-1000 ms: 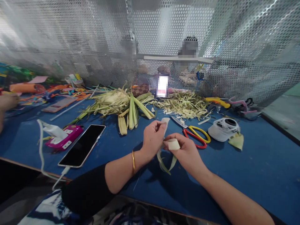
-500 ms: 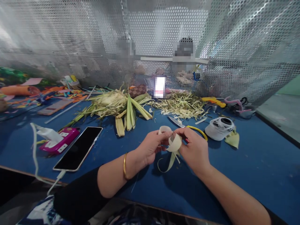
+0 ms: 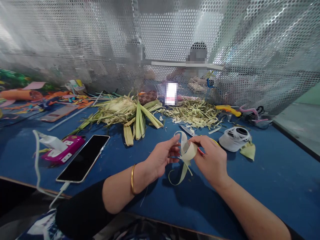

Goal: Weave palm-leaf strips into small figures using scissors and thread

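Note:
My right hand [image 3: 210, 161] pinches a pale, curled strip of husk [image 3: 188, 151] between thumb and fingertips. The strip loops upward, and a thin tail [image 3: 180, 179] hangs below it over the blue table. On the other side of the loop is my left hand [image 3: 161, 156], its thumb raised apart from its bent fingers. That thumb tip lies at the loop's upper edge; whether it touches is unclear. Scissors [image 3: 188, 130] with yellow and red handles lie behind the right hand, which partly covers them.
Behind the hands are husk leaves [image 3: 117, 110] and a heap of shredded strips [image 3: 196, 113]. A white thread spool [image 3: 231, 141] stands at right, near a yellow glue gun [image 3: 228, 109]. A charging phone [image 3: 83, 158] and pink power strip [image 3: 68, 150] lie left. Perforated metal [image 3: 100, 43] rises behind.
My left thumb and fingers have spread apart from the strip they were pinching. The husk loop has opened wider, and my right hand has shifted slightly right with it.

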{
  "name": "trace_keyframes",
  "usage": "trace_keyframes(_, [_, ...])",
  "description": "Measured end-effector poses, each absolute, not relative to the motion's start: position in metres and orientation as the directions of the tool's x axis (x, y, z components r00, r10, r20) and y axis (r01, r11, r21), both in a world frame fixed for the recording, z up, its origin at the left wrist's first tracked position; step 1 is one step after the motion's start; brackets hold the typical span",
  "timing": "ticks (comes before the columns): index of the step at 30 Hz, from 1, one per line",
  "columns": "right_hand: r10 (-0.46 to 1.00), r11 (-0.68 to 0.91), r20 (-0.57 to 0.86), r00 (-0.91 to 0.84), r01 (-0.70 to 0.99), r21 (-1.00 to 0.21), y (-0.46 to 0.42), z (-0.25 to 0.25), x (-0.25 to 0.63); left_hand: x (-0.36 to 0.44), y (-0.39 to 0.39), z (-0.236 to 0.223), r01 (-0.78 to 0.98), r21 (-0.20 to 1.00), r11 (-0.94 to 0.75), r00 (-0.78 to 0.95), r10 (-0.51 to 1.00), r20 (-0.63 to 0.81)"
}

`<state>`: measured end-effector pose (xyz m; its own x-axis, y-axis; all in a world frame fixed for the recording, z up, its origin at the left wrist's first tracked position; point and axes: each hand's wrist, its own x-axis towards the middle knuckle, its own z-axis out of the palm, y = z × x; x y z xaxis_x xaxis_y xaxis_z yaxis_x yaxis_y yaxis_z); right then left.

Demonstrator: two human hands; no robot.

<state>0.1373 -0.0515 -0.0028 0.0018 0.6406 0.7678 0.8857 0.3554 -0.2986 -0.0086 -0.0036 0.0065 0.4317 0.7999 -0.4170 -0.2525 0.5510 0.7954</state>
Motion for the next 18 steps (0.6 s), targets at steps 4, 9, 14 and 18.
trace_keyframes(4, [0.736,0.374,0.676,0.034,0.812,-0.448,-0.051,-0.004,0.133,-0.006,-0.006,0.003,-0.269,0.787,0.555,0.517,0.772,-0.368])
trace_keyframes(9, [0.816,0.382,0.571,0.092,0.655,-0.652,-0.050,-0.001,0.128,-0.004,-0.002,0.004,-0.365,0.785,0.501,0.378,0.850,-0.366])
trace_keyframes(14, [0.784,0.447,0.614,0.088,0.606,-0.658,-0.052,0.001,0.128,-0.006,0.001,0.004,-0.353,0.797,0.490,0.372,0.855,-0.361])
trace_keyframes(18, [0.687,0.582,0.726,-0.041,0.629,-0.516,-0.056,0.005,0.131,-0.009,0.010,0.002,-0.405,0.808,0.427,0.314,0.895,-0.316])
